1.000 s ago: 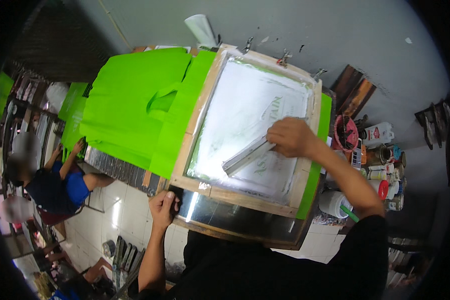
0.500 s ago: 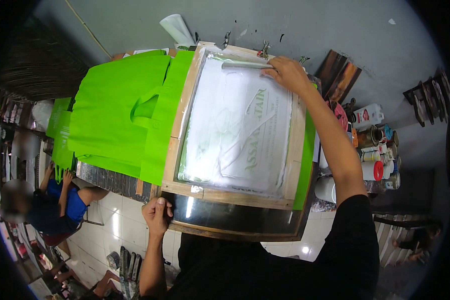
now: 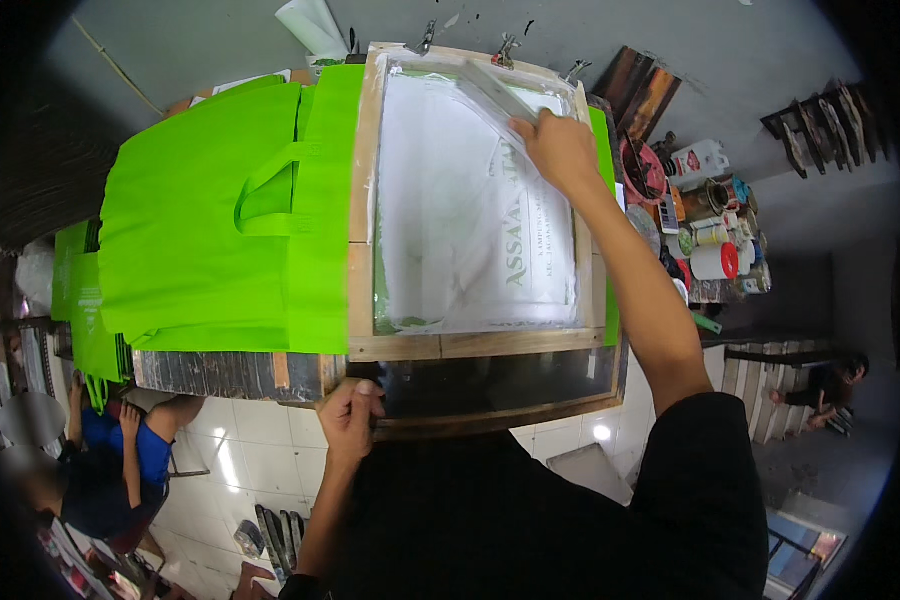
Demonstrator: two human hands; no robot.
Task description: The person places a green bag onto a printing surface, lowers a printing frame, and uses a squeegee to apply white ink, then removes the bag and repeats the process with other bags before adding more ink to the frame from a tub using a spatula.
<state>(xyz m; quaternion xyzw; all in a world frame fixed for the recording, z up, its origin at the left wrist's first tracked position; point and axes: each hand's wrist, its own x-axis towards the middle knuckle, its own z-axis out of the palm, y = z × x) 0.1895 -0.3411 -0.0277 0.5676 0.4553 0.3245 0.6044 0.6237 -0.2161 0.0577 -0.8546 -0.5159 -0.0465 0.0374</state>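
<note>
My right hand is closed on the end of a long squeegee, which lies slantwise at the far end of a silk-screen frame. White ink is smeared over the mesh, and stencil lettering shows through on its right half. Under the wooden frame lies a bright green bag, its edge showing on both sides. My left hand is closed around the near left corner of the dark, glossy board beneath the screen, its thumb on top.
A stack of green bags with handles lies left of the screen. Metal clamps stand along the frame's far edge. Jars and bottles crowd the right side. A seated person is at the lower left, another person at the far right.
The squeegee has turned from lying across the screen's far end to a slant, and my right hand has moved slightly nearer. My left hand stays at the board's corner. The whole view has shifted.
</note>
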